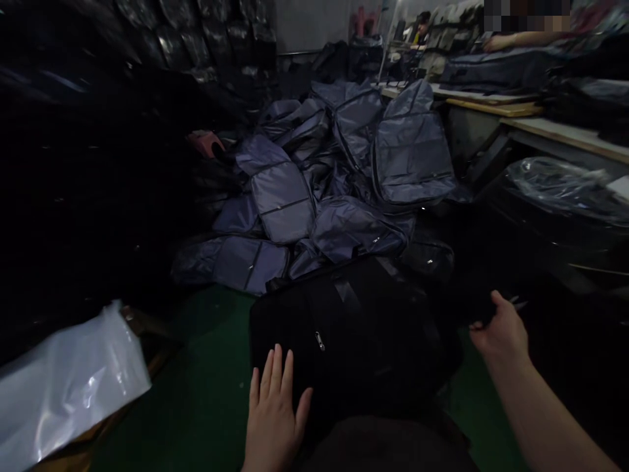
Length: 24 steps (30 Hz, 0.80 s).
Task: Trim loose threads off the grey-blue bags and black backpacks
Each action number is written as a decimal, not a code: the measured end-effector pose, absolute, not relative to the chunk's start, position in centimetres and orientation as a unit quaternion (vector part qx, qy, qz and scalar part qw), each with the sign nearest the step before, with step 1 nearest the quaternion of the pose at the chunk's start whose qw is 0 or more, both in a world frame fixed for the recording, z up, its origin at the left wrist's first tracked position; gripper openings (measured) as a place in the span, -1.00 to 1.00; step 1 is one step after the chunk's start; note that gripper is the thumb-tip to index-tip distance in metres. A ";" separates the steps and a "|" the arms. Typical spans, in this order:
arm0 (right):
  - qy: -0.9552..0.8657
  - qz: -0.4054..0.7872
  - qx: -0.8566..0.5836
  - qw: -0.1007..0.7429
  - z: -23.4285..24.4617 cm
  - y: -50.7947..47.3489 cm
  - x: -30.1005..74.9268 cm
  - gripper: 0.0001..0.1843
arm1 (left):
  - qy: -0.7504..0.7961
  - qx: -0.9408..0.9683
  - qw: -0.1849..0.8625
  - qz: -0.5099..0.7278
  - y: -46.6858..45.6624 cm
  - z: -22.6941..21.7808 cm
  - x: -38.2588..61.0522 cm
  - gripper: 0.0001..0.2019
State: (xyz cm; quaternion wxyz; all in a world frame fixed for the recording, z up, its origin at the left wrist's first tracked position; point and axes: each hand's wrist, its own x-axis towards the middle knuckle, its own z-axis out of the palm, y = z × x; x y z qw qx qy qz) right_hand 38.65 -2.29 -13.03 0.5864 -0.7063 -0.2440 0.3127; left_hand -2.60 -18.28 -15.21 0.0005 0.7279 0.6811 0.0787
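Observation:
A black bag lies in front of me on the green floor, its zipper pull showing near the middle. My left hand rests flat on the bag's near left part, fingers stretched out together. My right hand is at the bag's right side, fingers curled around a dark edge or object that I cannot make out in the shadow.
A heap of grey-blue bags fills the floor ahead. A clear plastic bag lies at lower left. Tables with dark goods stand at right, and another person's arm rests at one far back. Black wrapped bundles stack at left.

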 end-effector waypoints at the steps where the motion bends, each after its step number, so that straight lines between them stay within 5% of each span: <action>1: -0.270 0.302 -0.700 0.588 -12.4 -2.8 37.8 -0.72 | 0.684 0.724 -0.002 0.082 -18.4 -15.3 -2.7 -0.28; 3: -0.393 0.282 -0.686 0.544 -11.3 -4.1 35.8 -0.71 | 0.690 0.719 -0.004 0.086 -18.4 -15.5 -2.7 -0.28; 8: -0.774 0.291 -0.518 0.221 -9.2 -6.9 31.3 -0.78 | 0.683 0.726 -0.003 0.081 -18.4 -15.4 -3.0 -0.23; 11: -0.818 0.350 -0.441 0.112 -7.8 -7.2 29.8 -0.56 | 0.661 0.744 -0.013 0.097 -18.6 -16.1 -3.5 -0.16; 13: -0.817 0.373 -0.431 0.087 -7.2 -7.0 29.4 -0.44 | 0.647 0.753 -0.031 0.118 -18.8 -17.0 -4.1 -0.19; 19: -0.844 0.321 -0.419 0.094 -7.3 -3.6 28.7 -0.68 | 0.649 0.747 -0.045 0.137 -19.0 -19.3 -5.1 -0.32; 24: -0.829 0.169 -0.490 0.210 -8.5 2.9 26.5 -0.69 | 0.589 0.775 0.043 0.227 -19.5 -18.7 -5.8 0.26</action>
